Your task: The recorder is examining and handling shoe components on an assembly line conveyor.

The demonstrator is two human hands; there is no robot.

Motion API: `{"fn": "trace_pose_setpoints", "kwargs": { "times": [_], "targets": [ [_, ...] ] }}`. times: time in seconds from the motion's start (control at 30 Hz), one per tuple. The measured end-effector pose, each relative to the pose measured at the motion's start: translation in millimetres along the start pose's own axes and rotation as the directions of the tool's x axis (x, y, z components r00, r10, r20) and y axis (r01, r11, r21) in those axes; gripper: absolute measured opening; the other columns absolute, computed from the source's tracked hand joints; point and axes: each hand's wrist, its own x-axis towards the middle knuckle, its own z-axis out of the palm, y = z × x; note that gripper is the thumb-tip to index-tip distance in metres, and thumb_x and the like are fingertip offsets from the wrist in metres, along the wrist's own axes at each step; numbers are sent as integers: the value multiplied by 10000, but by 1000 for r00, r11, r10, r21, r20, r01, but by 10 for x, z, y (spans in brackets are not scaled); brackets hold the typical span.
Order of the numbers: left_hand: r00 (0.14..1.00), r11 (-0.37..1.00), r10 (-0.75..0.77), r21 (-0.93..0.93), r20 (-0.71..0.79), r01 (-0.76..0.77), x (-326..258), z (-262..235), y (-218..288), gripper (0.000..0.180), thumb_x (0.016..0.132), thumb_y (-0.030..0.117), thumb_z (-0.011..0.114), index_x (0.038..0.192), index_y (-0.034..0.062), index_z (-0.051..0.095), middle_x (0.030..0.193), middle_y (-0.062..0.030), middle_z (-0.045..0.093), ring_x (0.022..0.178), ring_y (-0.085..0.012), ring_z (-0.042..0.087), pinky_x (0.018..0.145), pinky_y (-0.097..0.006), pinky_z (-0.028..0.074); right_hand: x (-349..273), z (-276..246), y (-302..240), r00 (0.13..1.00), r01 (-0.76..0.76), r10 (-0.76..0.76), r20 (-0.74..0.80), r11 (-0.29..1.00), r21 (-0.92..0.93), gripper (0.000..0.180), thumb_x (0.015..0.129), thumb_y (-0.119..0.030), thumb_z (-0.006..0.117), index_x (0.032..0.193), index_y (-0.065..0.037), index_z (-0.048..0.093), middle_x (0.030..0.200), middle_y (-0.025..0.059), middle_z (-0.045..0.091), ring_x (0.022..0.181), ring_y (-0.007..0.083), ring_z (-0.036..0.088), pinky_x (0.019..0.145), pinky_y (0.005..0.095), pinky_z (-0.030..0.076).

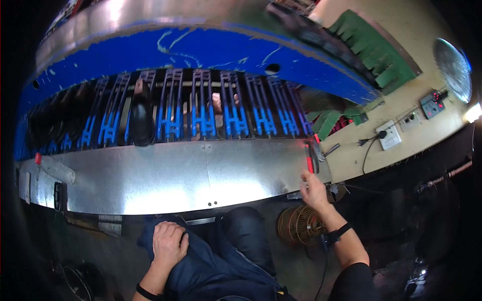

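Observation:
My left hand (169, 242) rests on my dark-blue-clad thigh, fingers laid flat, with nothing in it. At the right end of the shiny metal ledge, my right hand (314, 191) has its fingers closed at the near end of a red-and-black-handled tool (310, 159) that looks like pliers. Its jaws point away from me, and their shape is hard to make out. Right beside it lies a hammer-like tool with a dark handle (331, 150). Beyond the metal ledge (165, 173), a black shoe (142, 118) stands toe toward me on a rack of blue metal bars (203, 118).
More dark shoes (65, 118) sit at the rack's left end. A blue beam (221, 47) crosses above. To the right are a cream panel with a socket (389, 135), a control box (432, 104) and a fan (453, 70). A round wire-caged object (296, 226) stands below the ledge.

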Motion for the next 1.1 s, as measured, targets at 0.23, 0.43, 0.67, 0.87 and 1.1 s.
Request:
{"fn": "trace_pose_setpoints", "kwargs": {
  "times": [0.23,0.43,0.67,0.87,1.1],
  "targets": [
    [996,986,-75,-148,55,82,249,72,11,186,727,114,737,888,59,661,904,-81,650,921,-276,635,832,-429,478,195,1095,-846,999,44,-44,19,999,17,524,849,-207,638,1311,9,520,1373,227,458,1271,420,427,1088,504,329],
    [996,976,-85,-197,28,89,212,7,-14,136,726,114,764,832,94,684,872,-37,679,875,-220,673,761,-344,493,222,1149,-901,996,91,-92,-20,996,-24,511,741,-143,653,1220,22,586,1278,254,518,1148,431,514,974,513,416],
    [988,994,-91,-70,-126,83,12,-70,101,106,759,135,756,818,95,678,841,-46,660,849,-219,663,722,-345,499,134,1346,-922,987,141,-137,-79,989,44,490,817,-152,601,1282,-2,565,1322,260,506,1222,443,476,1051,524,362],
    [989,994,-20,-112,-149,3,10,281,197,113,869,151,665,833,69,595,818,-73,539,835,-254,561,742,-381,438,-1,1401,-299,965,136,-159,-209,983,-120,481,877,-266,651,1297,-38,597,1344,274,533,1212,456,521,1008,552,431],
    [978,989,-13,-145,-209,-18,-294,34,267,131,888,168,647,933,47,620,921,-96,604,924,-288,585,815,-399,468,17,1209,-509,867,242,-303,-396,950,-198,389,907,-379,639,1146,-78,700,1222,205,632,1066,407,603,908,517,497]
  ]
}}
